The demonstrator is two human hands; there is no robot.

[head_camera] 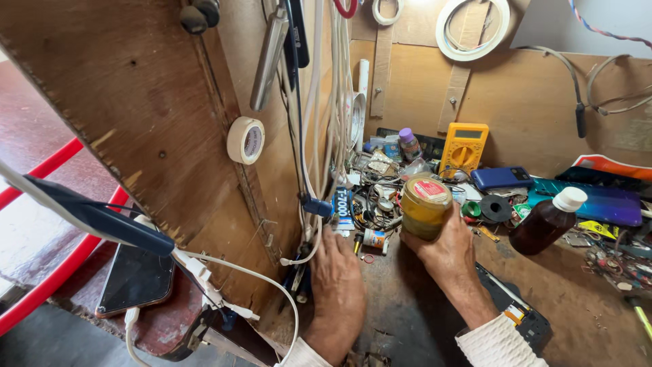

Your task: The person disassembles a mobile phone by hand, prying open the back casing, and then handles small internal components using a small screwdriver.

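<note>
Right hand point(445, 248) gripped yellow-lidded jar point(425, 207) upright; left hand point(337, 272) lay flat, holding nothing, on cluttered surface point(407, 306). Advisable: keep the jar level.

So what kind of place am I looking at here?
Likely a small phone or electronics repair bench: a yellow multimeter, phones lying on the cluttered plywood worktop, and cables hanging on the side panel.

Bare benchtop point(407, 306) lies open below both wrists; beyond the fingertips point(337, 234), cables, a multimeter point(463, 146) and a brown bottle point(547, 221) crowd the way.
</note>
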